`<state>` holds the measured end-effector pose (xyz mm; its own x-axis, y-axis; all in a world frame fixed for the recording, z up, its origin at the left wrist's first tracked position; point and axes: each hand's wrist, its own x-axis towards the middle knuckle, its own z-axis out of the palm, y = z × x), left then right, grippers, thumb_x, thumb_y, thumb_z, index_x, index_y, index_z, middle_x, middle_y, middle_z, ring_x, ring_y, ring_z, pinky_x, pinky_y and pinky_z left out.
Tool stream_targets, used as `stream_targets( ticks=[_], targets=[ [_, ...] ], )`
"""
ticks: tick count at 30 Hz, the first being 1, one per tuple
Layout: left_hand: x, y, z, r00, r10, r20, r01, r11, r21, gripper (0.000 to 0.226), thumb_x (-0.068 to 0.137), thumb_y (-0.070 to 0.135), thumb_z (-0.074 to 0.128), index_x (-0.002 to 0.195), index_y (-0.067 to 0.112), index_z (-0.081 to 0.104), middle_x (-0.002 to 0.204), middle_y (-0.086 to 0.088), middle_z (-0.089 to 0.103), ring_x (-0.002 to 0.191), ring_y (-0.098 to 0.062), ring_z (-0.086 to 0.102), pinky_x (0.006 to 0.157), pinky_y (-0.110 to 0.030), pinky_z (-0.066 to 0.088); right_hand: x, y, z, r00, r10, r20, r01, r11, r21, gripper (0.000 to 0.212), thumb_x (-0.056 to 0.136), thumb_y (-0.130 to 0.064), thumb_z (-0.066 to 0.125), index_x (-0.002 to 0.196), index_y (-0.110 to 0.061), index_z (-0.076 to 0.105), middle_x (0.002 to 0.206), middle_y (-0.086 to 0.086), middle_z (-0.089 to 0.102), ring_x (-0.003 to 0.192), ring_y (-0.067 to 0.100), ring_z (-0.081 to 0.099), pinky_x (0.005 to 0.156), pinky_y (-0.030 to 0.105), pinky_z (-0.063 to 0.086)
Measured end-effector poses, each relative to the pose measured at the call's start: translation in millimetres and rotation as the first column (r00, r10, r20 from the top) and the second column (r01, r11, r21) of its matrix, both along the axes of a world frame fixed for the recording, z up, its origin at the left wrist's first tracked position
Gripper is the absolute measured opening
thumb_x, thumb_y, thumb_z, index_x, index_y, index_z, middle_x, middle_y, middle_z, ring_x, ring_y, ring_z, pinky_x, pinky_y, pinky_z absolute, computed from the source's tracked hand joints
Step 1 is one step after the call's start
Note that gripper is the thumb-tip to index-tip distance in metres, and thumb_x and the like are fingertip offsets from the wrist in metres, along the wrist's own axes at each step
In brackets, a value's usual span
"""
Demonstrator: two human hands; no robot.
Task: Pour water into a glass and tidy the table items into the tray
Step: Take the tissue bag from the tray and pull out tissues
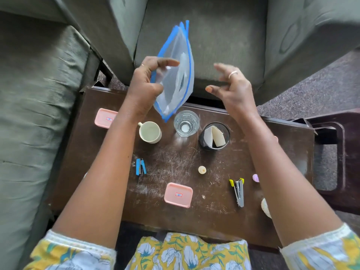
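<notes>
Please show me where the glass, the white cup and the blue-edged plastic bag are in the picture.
glass (186,123): head view, the base seen through its open top.
white cup (150,132): head view, the inside bottom.
plastic bag (175,90): head view, the clear middle panel.

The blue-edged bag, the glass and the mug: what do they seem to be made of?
Bag: likely thin flexible plastic; translucent, bending softly, with blue trim. Glass: clear glass, or possibly hard plastic; the table shows through its walls. Mug: probably glazed ceramic; opaque cream, thick-walled, smooth.
</notes>
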<state>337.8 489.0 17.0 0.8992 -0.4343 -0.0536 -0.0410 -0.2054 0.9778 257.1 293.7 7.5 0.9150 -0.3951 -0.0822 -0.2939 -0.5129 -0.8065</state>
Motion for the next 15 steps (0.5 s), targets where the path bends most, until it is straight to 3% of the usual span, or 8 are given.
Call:
stream_targets(
  ticks=[3, 5, 6, 8, 10, 12, 15],
  targets=[
    [12.4, 6.9, 30.5, 0.988, -0.122, -0.095, 0.111, 0.987, -0.116, 0.072, 0.047, -0.010, 0.032, 0.093, 0.031, 0.069, 0.100, 0.002, 0.058, 0.095, -0.005, 0.055, 0.082, -0.014, 0.043, 16.1, -2.8, 23.0, 0.979, 0.141, 0.145, -0.162, 0.976, 0.142, 0.080, 0.077, -0.017, 0.074, 0.144, -0.011, 0.032, 0.149, 0.007, 0.026, 0.140, 0.019, 0.027, 0.116, 0.033, 0.024],
    [18.0, 12.5, 45.7, 0.953, -0.231, -0.198, 0.189, 0.960, -0.208, 0.075, 0.046, -0.013, 0.030, 0.094, 0.026, 0.072, 0.098, 0.001, 0.063, 0.094, -0.011, 0.062, 0.081, -0.017, 0.048, 24.6, -2.6, 34.3, 0.956, 0.209, 0.208, -0.258, 0.935, 0.245, 0.091, 0.072, -0.024, 0.076, 0.146, -0.011, 0.025, 0.152, 0.005, 0.020, 0.143, 0.016, 0.018, 0.117, 0.025, 0.017],
    [19.3, 14.7, 50.3, 0.921, -0.293, -0.257, 0.229, 0.941, -0.250, 0.074, 0.049, -0.014, 0.029, 0.095, 0.025, 0.072, 0.098, 0.002, 0.067, 0.092, -0.011, 0.065, 0.078, -0.018, 0.051, 27.6, -1.1, 38.8, 0.947, 0.229, 0.226, -0.295, 0.898, 0.326, 0.090, 0.070, -0.025, 0.077, 0.144, -0.010, 0.028, 0.149, 0.004, 0.026, 0.142, 0.016, 0.022, 0.116, 0.025, 0.020],
    [20.4, 17.9, 52.3, 0.845, -0.391, -0.365, 0.276, 0.903, -0.329, 0.068, 0.058, -0.013, 0.030, 0.100, 0.021, 0.070, 0.097, 0.003, 0.072, 0.086, -0.012, 0.069, 0.072, -0.021, 0.055, 29.4, 4.5, 43.7, 0.948, 0.227, 0.225, -0.311, 0.812, 0.494, 0.068, 0.067, -0.021, 0.079, 0.126, -0.008, 0.047, 0.131, 0.011, 0.047, 0.124, 0.022, 0.046, 0.109, 0.037, 0.036],
    [18.6, 19.1, 47.6, 0.784, -0.439, -0.439, 0.271, 0.878, -0.394, 0.054, 0.070, -0.004, 0.034, 0.106, 0.018, 0.067, 0.100, 0.000, 0.072, 0.086, -0.014, 0.069, 0.074, -0.024, 0.056, 27.1, 9.1, 39.9, 0.970, 0.174, 0.171, -0.242, 0.786, 0.569, 0.038, 0.070, -0.013, 0.077, 0.100, -0.008, 0.055, 0.104, 0.018, 0.059, 0.094, 0.026, 0.057, 0.088, 0.044, 0.047],
    [13.2, 23.6, 35.7, 0.764, -0.422, -0.489, 0.186, 0.869, -0.458, 0.033, 0.087, 0.021, 0.040, 0.110, 0.016, 0.064, 0.105, -0.004, 0.070, 0.094, -0.020, 0.066, 0.083, -0.031, 0.055, 19.9, 9.8, 30.2, 0.988, 0.116, 0.101, -0.153, 0.786, 0.599, 0.026, 0.072, -0.008, 0.077, 0.086, -0.010, 0.055, 0.088, 0.018, 0.061, 0.078, 0.024, 0.058, 0.072, 0.038, 0.049],
    [3.6, 33.9, 7.6, 0.763, -0.279, -0.582, -0.008, 0.898, -0.441, 0.054, 0.091, 0.054, 0.030, 0.098, 0.016, 0.068, 0.100, -0.005, 0.069, 0.092, -0.023, 0.065, 0.082, -0.045, 0.054, 6.8, 9.1, 10.4, 1.000, 0.013, -0.004, -0.007, 0.761, 0.649, 0.029, 0.073, -0.006, 0.077, 0.074, -0.016, 0.050, 0.066, 0.000, 0.063, 0.056, 0.009, 0.060, 0.050, 0.022, 0.050]
  ],
)
